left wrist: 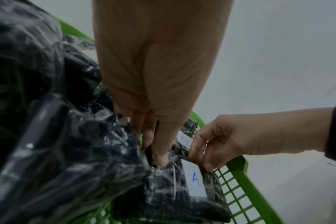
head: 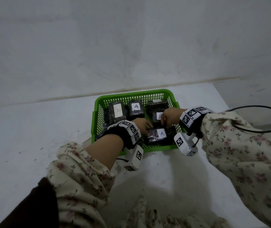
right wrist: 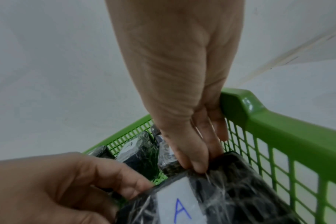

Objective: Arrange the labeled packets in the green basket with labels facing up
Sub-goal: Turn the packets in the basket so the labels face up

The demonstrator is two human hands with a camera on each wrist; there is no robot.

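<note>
A green plastic lattice basket (head: 98,102) sits on a white tabletop (head: 32,145), pushed toward the wall at 12 o'clock. Inside it lie several dark packets wrapped in clear crinkled film, each with a white paper label. The nearest one, a black film-wrapped packet with a blue "A" on its label (head: 160,134), lies label up in the basket's 5 o'clock corner, close against the near wall and the right wall. The left hand (head: 140,125) reaches in from 7 o'clock; its fingers (left wrist: 161,157) are bent down over the packet's far left corner and grip it there, the tips pressed into the film. The right hand (head: 171,116) comes in from 3 o'clock, and its fingers (right wrist: 197,165) are drawn together and pinch the packet's far edge at the right side of the label, just inside the basket's right wall. Both hands thus clamp the same far edge, with the label between them and toward 6 o'clock of the fingertips. Behind, at 11 o'clock in the basket, a packet with a long pale label marked "A" (head: 117,110) lies label up, and beside it at 12 o'clock a second packet with a black "A" (head: 136,106) does the same. A further labelled packet (head: 157,116) lies partly hidden behind the right hand.
</note>
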